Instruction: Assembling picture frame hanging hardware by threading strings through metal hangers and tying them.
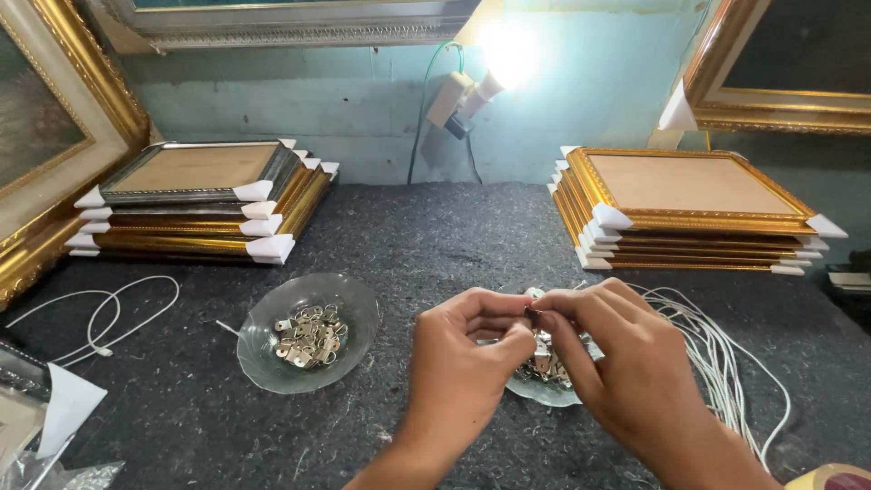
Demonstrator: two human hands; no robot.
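My left hand (467,363) and my right hand (617,363) meet over the dark felt table (435,236), fingertips pinched together on a small metal hanger piece (530,313). Below the hands lies a glass dish (540,386) with more small metal pieces, mostly hidden by my fingers. To the left stands a second glass dish (308,334) holding several metal ring hangers. A bundle of white cords (726,363) lies beside my right hand.
Two stacks of gilt picture frames with white corner guards sit at the back: one on the left (204,200), one on the right (685,209). A loose white cord (109,313) lies at left. A lit bulb (504,59) hangs on the wall. Large frames lean around.
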